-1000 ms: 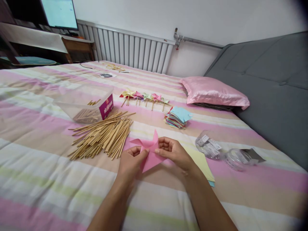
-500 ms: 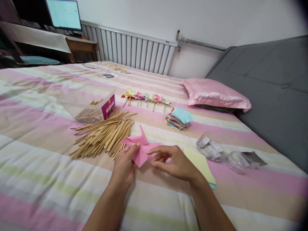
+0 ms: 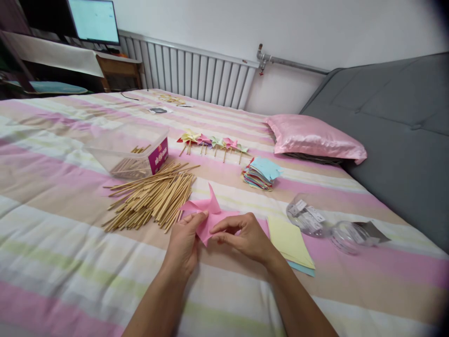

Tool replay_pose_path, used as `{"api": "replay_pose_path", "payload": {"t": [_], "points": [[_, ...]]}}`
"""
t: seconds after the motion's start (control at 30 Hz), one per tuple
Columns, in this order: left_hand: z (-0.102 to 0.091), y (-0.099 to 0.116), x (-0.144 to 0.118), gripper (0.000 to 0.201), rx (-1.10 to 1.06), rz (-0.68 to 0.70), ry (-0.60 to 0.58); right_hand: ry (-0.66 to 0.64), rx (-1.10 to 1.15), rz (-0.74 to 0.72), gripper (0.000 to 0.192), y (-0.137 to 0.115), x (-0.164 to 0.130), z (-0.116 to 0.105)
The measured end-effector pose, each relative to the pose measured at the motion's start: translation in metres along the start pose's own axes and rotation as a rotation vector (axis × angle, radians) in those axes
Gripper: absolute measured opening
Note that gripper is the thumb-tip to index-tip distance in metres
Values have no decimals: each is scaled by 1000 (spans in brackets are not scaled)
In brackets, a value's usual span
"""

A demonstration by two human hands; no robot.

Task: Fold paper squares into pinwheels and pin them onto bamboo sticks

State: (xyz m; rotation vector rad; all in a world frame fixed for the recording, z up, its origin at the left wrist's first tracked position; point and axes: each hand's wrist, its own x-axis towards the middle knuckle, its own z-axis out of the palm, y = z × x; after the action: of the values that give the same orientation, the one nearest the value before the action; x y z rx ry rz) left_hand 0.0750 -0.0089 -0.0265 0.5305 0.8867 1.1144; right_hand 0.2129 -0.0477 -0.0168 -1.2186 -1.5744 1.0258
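Pointing one sharp tip up and away toward the far wall, the pink paper pinwheel point(image 3: 207, 216) sits just above the striped bedsheet point(image 3: 63, 243), its other blades spreading left and right, so it has no single long axis. The left hand point(image 3: 184, 243) pinches its left blade between thumb and fingers, palm turned inward. The right hand point(image 3: 243, 236) curls over the right blade, fingertips pressing near the centre, wrist angled in from the lower right. The paper looks thin, matte and crisply creased. Just left of the pinwheel lies a loose heap of slim wooden sticks point(image 3: 150, 199); flat yellow paper sheets point(image 3: 289, 241) lie beside the right wrist.
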Motion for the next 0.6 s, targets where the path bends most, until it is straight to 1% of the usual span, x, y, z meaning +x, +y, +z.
{"api": "replay_pose_path", "payload": {"t": [0.1, 0.27, 0.37, 0.47, 0.6], "points": [[1, -1, -1, 19, 23, 18, 4, 37, 55, 10, 8, -1, 2, 2], [4, 0, -3, 21, 23, 44, 61, 185, 173, 77, 14, 2, 5, 8], [5, 0, -4, 22, 28, 55, 90, 247, 156, 85, 17, 6, 6, 12], [5, -2, -3, 21, 48, 63, 86, 313, 137, 50, 16, 9, 7, 15], [5, -4, -3, 20, 85, 78, 68, 399, 116, 42, 17, 9, 8, 18]]}}
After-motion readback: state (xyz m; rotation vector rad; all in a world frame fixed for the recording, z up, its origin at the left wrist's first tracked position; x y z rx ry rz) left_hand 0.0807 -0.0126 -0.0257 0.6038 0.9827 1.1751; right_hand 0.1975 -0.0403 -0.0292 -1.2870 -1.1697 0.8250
